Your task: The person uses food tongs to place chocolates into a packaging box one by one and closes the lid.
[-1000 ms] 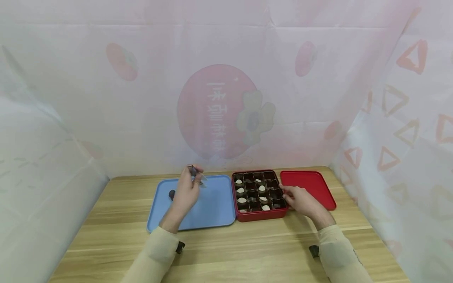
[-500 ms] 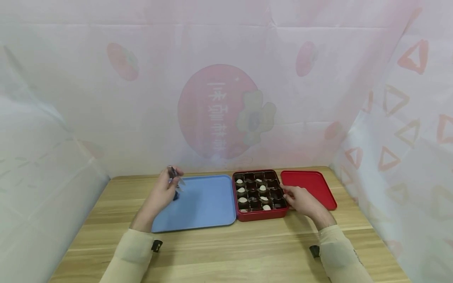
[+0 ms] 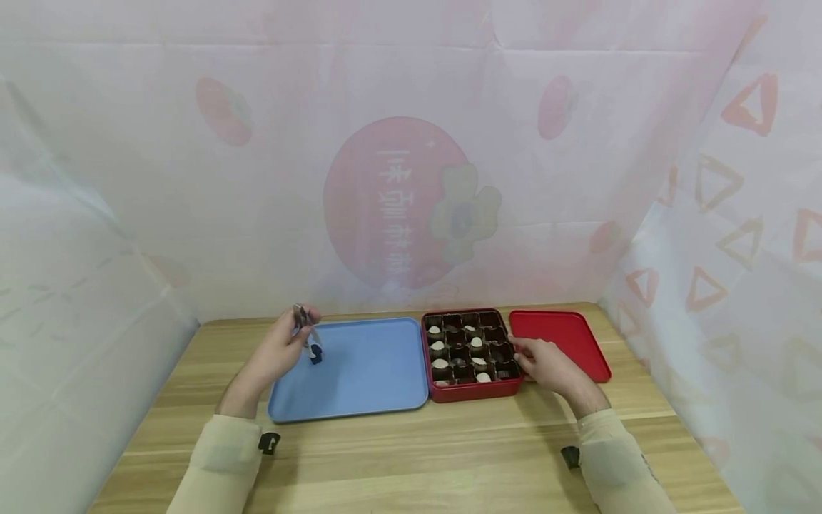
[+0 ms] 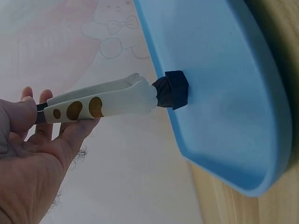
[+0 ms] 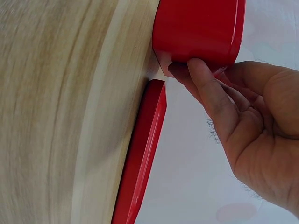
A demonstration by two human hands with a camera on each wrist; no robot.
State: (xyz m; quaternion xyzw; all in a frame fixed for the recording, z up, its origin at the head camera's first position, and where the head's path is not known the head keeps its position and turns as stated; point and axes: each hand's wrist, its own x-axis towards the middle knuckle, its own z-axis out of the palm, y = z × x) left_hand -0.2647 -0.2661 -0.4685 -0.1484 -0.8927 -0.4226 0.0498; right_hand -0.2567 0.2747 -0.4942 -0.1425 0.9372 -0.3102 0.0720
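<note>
My left hand [image 3: 270, 351] holds a pair of small tongs [image 4: 124, 100] with white paw-shaped arms and golden-brown spots, thumb and fingers at the dark hinge end. The tong tips are around a dark chocolate [image 4: 177, 90] at the left part of the blue tray [image 4: 224, 56]; part of it is hidden by them. At the right side of the red box [image 3: 472, 392], my right hand [image 3: 547, 364] grips the wall and rim. In the right wrist view, bent fingers [image 5: 210, 88] lie against the box's outer corner.
A dark compartment insert [image 3: 459, 353] fills the box, with several white chocolates among its cells. The red lid [image 3: 565, 343] lies on the wooden table [image 3: 411, 460] to the right. A printed white cloth [image 3: 270, 178] rises behind the table.
My left hand has carried the tongs leftward, with their tips now lowered to the dark chocolate on the tray. The right hand stays at the box.
</note>
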